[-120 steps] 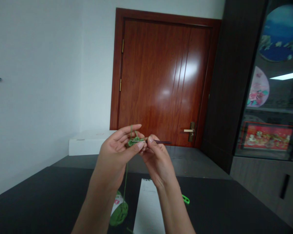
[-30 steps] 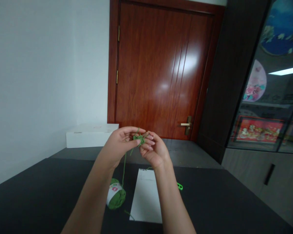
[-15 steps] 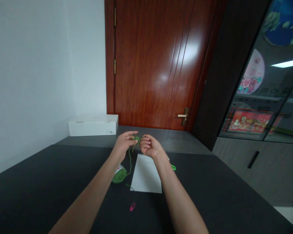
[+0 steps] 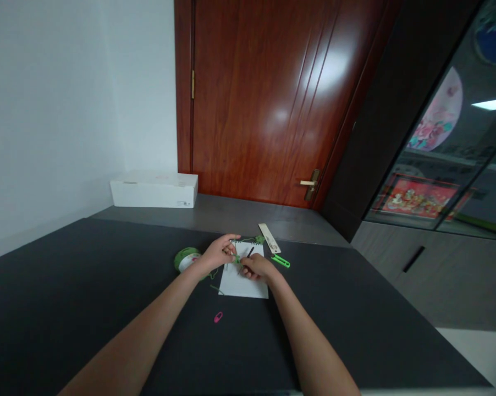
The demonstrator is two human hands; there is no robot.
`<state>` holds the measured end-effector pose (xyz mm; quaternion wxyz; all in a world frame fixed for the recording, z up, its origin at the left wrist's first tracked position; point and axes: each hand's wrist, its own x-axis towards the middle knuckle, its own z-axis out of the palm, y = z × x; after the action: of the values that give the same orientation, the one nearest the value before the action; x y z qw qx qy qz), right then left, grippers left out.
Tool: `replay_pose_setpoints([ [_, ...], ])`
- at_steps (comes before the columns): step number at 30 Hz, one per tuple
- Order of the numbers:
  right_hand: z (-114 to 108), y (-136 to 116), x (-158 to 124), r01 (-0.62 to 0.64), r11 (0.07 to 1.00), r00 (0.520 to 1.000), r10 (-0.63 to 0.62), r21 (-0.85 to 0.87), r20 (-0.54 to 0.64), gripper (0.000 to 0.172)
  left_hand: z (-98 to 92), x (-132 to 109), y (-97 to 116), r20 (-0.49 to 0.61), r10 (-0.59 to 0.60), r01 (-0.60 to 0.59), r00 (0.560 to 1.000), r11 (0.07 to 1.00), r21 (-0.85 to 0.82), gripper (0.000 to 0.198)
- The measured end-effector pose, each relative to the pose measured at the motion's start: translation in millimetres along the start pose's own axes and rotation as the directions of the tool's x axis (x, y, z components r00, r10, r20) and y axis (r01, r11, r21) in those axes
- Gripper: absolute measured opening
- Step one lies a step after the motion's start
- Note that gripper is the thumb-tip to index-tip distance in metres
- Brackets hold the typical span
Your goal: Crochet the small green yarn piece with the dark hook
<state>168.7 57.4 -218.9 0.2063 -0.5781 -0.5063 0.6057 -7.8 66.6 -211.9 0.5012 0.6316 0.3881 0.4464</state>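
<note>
Overall: two bare hands met low over a white notepad (image 4: 244,285) that lay on the dark table (image 4: 87,275).
Left hand (image 4: 220,253): its fingers were pinched narrow on a small green crochet piece (image 4: 236,257).
Right hand (image 4: 257,268): its fingers were curled shut about a thin dark crochet hook (image 4: 250,252). The free end slanted up and away, and the working tip was too small for me to make out.
Place of the work: the green crochet piece sat between the two hands, just above the upper half of the notepad.
Yarn ball (image 4: 185,258): green with a white band, it rested on the table just left of the left wrist.
Loose strand (image 4: 215,287): green, it lay on the table just beside the notepad's left edge.
Green clip (image 4: 281,261): it lay on the table just right of the notepad, near the right hand.
Ruler (image 4: 269,238): pale, it lay at a slant just beyond the notepad's far right corner.
Pink clip (image 4: 218,317): it lay on the table nearer the person, apart from the notepad.
White box (image 4: 154,190): it stood at the far left, against the wall.
Door (image 4: 264,110): red-brown wood, it was shut behind the table.
</note>
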Motion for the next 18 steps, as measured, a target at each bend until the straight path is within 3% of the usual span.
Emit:
replay_pose_setpoints([
  [6,-5,-2,-5,-0.004,0.928,0.998,-0.021,-0.373,-0.065,0.035,-3.9,5,-9,-0.064,-0.009,0.007,0.998,1.000,-0.030,0.036],
  [12,0,-8,-22,0.024,0.771,0.968,-0.177,-0.636,-0.179,0.032,5.2,4,-13,-0.143,-0.034,0.021,0.989,0.996,-0.090,0.035],
  [15,-16,-10,-33,-0.022,0.694,0.914,-0.279,-0.720,-0.296,0.033,9.0,4,-15,-0.169,-0.058,0.040,0.984,0.993,-0.107,0.035],
  [18,-42,-6,-42,-0.137,0.632,0.812,-0.369,-0.763,-0.452,0.035,10.7,5,-16,-0.180,-0.078,0.058,0.981,0.992,-0.112,0.035],
])
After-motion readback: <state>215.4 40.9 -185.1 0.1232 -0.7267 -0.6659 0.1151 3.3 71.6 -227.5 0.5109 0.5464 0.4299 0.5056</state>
